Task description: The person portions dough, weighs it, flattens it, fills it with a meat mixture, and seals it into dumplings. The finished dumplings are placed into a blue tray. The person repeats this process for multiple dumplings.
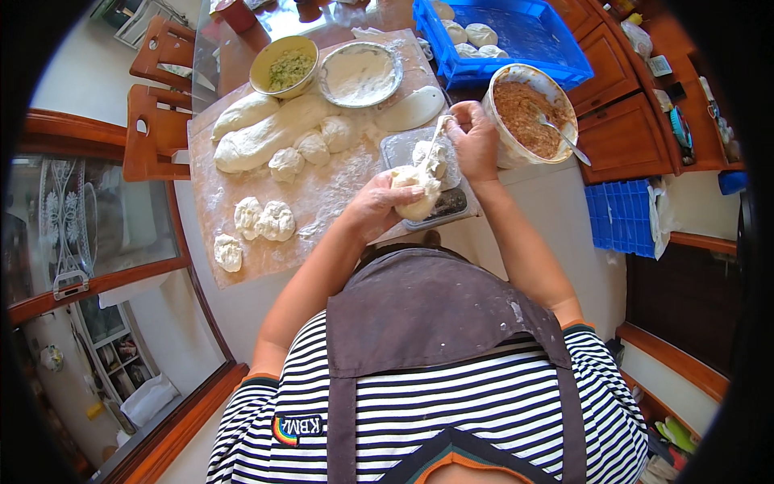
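My left hand [382,204] is closed around a soft dough bun [417,199] in front of my apron. Up and to the right, my right hand [474,138] pinches a thin strand of dough [436,138] that stretches from the bun. Behind the bun, another white dough piece [428,151] rests on a clear plastic container lid [396,151]. A tub of reddish-brown filling [526,115] with a metal spoon [562,134] in it stands just right of my right hand. Several dough pieces [276,221] and thick dough rolls [272,130] lie on the floured board [338,190].
Beyond the rolls stand a yellow bowl of chopped greens [289,69] and a bowl of flour [361,72]. A white oval scraper [414,109] lies beside them. The blue crate [526,36] at the back right holds several buns [482,34]. Wooden chairs [151,133] stand left of the table.
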`<state>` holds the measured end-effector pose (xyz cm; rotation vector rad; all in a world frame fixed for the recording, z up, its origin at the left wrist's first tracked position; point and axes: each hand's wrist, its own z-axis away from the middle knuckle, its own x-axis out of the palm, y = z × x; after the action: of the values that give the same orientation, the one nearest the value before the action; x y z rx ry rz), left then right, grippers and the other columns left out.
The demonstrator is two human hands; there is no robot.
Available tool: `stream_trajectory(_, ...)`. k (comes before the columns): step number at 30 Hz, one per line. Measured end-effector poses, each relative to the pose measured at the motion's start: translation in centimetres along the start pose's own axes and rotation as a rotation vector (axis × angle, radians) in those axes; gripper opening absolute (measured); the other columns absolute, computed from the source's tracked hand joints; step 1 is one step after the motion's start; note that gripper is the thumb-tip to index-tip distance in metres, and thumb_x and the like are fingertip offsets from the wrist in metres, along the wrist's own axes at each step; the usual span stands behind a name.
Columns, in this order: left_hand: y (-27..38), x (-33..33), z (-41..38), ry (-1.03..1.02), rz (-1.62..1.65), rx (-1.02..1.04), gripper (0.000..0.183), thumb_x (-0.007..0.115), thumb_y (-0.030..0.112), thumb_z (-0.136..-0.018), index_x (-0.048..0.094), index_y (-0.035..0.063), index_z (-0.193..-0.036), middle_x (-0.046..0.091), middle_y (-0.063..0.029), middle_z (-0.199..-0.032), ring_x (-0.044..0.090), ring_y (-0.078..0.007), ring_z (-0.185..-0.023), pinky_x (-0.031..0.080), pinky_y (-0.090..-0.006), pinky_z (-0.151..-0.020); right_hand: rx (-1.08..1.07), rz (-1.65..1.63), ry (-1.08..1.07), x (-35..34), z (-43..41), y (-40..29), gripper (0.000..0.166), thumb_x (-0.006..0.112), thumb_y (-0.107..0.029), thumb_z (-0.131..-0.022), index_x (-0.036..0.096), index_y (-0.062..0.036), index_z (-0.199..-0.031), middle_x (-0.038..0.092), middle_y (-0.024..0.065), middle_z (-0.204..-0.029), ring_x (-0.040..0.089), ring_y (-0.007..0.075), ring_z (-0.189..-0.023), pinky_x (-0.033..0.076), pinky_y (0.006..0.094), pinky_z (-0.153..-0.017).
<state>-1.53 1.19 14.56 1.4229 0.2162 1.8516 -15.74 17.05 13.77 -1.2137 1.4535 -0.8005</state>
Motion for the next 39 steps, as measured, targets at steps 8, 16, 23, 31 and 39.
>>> stream_trajectory(8,1.9,-7.8,2.4,0.475,-0.050,0.271,0.028,0.066,0.024,-0.097,0.058,0.0064,-0.117,0.065,-0.0059,-0.106,0.066,-0.0169,-0.095,0.057,-0.0334,-0.079,-0.115,0.204,-0.004,-1.5,1.7,-0.3,0.013,0.071,0.001,-0.078,0.062,-0.0049,-0.085,0.060,0.0093,-0.081,0.061,0.0246,-0.071,0.050,0.0365,-0.068)
stream_trajectory(16,1.9,-9.7,3.4,0.677,0.045,0.354,0.020,0.066,0.021,-0.097,0.061,0.0068,-0.111,0.062,-0.0025,-0.098,0.063,-0.0146,-0.085,0.056,-0.0320,-0.072,-0.403,0.647,-0.558,-0.4,3.6,3.9,0.016,0.057,-0.001,-0.084,0.071,-0.0032,-0.092,0.067,0.0171,-0.094,0.067,0.0370,-0.093,0.053,0.0464,-0.084)
stream_trajectory(23,1.2,-9.6,3.8,0.590,0.150,0.356,0.021,0.064,0.015,-0.096,0.058,0.0044,-0.114,0.064,-0.0052,-0.106,0.066,-0.0189,-0.096,0.057,-0.0352,-0.083,-0.216,0.404,-0.434,-3.4,-1.1,-4.5,0.017,0.058,-0.002,-0.088,0.071,-0.0005,-0.099,0.072,0.0197,-0.086,0.072,0.0338,-0.081,0.056,0.0411,-0.075)
stream_trajectory(31,1.8,-9.9,3.1,0.586,-0.002,0.372,0.030,0.063,-0.001,-0.089,0.055,0.0001,-0.117,0.063,-0.0099,-0.111,0.067,-0.0199,-0.095,0.059,-0.0352,-0.081,-0.108,0.532,-0.406,-4.0,-0.3,-1.3,0.022,0.067,-0.014,-0.087,0.069,-0.0031,-0.107,0.073,0.0188,-0.089,0.071,0.0347,-0.085,0.055,0.0439,-0.077)
stream_trajectory(39,1.7,-9.5,2.5,0.662,0.015,0.373,0.033,0.060,0.003,-0.093,0.054,0.0006,-0.126,0.063,-0.0102,-0.117,0.065,-0.0223,-0.105,0.057,-0.0375,-0.091,-0.110,0.577,-0.403,-5.4,-0.9,0.5,0.028,0.070,-0.013,-0.087,0.068,0.0011,-0.111,0.072,0.0200,-0.091,0.071,0.0328,-0.084,0.054,0.0421,-0.078)
